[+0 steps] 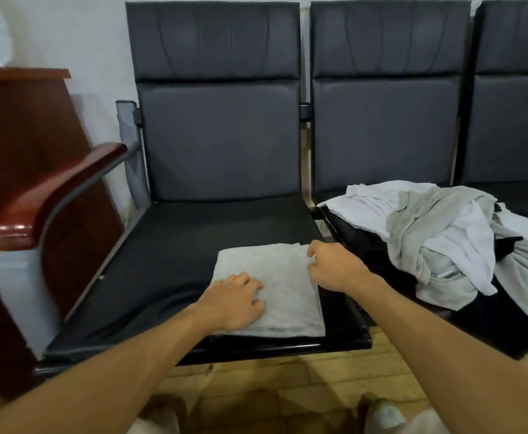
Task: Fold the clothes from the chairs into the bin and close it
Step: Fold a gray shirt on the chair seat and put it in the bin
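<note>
A folded light grey garment lies near the front right of the left chair's black seat. My left hand rests palm down on its lower left part, fingers loosely bent. My right hand is at the garment's right edge with fingers curled at the cloth; whether it pinches the fabric is unclear. A loose pile of white and grey clothes with some black cloth lies on the middle chair's seat. No bin is in view.
A row of dark padded chairs stands against a white wall. The left chair has a red-brown wooden armrest, with a dark wooden cabinet beside it. Below is a light wooden floor, where my shoes show.
</note>
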Demonstrator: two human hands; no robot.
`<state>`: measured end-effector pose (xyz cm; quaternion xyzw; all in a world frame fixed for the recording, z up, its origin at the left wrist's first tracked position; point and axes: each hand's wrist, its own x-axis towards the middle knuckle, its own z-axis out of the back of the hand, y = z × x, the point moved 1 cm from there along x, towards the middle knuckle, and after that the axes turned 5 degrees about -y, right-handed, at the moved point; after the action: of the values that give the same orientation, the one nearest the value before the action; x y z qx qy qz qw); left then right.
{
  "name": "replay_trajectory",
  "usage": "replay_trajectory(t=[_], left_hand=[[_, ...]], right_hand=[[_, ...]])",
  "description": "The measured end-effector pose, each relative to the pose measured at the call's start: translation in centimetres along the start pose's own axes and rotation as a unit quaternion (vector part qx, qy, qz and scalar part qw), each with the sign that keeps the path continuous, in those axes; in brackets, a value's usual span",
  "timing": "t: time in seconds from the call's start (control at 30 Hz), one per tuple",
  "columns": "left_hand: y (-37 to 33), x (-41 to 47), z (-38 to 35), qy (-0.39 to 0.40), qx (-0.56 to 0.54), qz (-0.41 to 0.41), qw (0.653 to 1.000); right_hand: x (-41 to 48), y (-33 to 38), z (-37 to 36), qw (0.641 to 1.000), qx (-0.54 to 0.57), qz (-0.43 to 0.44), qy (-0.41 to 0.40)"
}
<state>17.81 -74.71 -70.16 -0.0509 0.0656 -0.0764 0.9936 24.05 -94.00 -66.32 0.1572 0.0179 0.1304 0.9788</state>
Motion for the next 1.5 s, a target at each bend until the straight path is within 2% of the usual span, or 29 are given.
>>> replay_trajectory(t=[0.13, 0.3, 0.37, 0.47, 0.53, 0.6, 0.63, 0.73, 0.8, 0.9, 1.0, 1.1, 1.23, 1.37, 1.5], left_hand=[[3.8, -2.8, 1.1, 0.014, 0.023, 0.025, 0.999], [7.3, -4.8, 1.1, -0.04, -0.083, 0.032, 0.995], [8.5, -4.9, 1.2, -0.095, -0.1, 0.073, 0.988], [10.9, -4.7, 1.5, -0.157, -0.083, 0.182, 0.967], [12.0, -4.6, 1.4, -0.098, -0.058, 0.26, 0.959], [12.4, -4.3, 0.9, -0.011, -0.028, 0.288, 0.957], [12.2, -4.2, 0.8, 0.005, -0.025, 0.289, 0.957], [11.4, -3.2, 0.4, -0.011, -0.062, 0.272, 0.96], [10.8, -3.0, 0.5, -0.032, -0.139, 0.266, 0.953], [9.7, -3.3, 1.0, -0.058, -0.323, 0.288, 0.899], [8.9, -3.8, 2.4, -0.091, -0.498, 0.334, 0.795], [9.2, -4.8, 4.1, -0.101, -0.576, 0.352, 0.731], [9.1, -7.6, 6.3, -0.051, -0.658, 0.373, 0.652], [9.3, -10.9, 8.0, -0.07, -0.703, 0.352, 0.614], [11.4, -16.2, 9.8, -0.137, -0.719, 0.297, 0.613]], right_hand=[[0.1, 3.4, -1.0, 0.998, -0.025, 0.004, 0.054], [0.3, 6.9, -2.8, 0.993, -0.048, -0.005, 0.105], [0.6, 7.4, -3.2, 0.992, -0.065, -0.012, 0.106], [1.3, 7.4, -3.6, 0.989, -0.081, -0.042, 0.115], [1.7, 7.4, -4.0, 0.985, -0.085, -0.052, 0.142], [1.8, 7.8, -4.6, 0.982, -0.085, -0.051, 0.161], [1.7, 8.1, -4.9, 0.982, -0.084, -0.051, 0.162], [1.6, 9.0, -5.3, 0.985, -0.062, -0.041, 0.153], [1.3, 9.5, -5.1, 0.989, -0.028, -0.039, 0.142], [0.7, 10.1, -4.4, 0.988, 0.09, -0.051, 0.117], [0.1, 10.9, -3.6, 0.972, 0.213, -0.059, 0.081], [-0.7, 11.2, -3.1, 0.965, 0.259, -0.044, 0.003], [-2.6, 12.2, -2.4, 0.927, 0.362, -0.056, -0.078], [-4.8, 14.7, -0.7, 0.912, 0.39, -0.027, -0.122], [-6.5, 19.3, 1.2, 0.899, 0.418, 0.026, -0.129]])
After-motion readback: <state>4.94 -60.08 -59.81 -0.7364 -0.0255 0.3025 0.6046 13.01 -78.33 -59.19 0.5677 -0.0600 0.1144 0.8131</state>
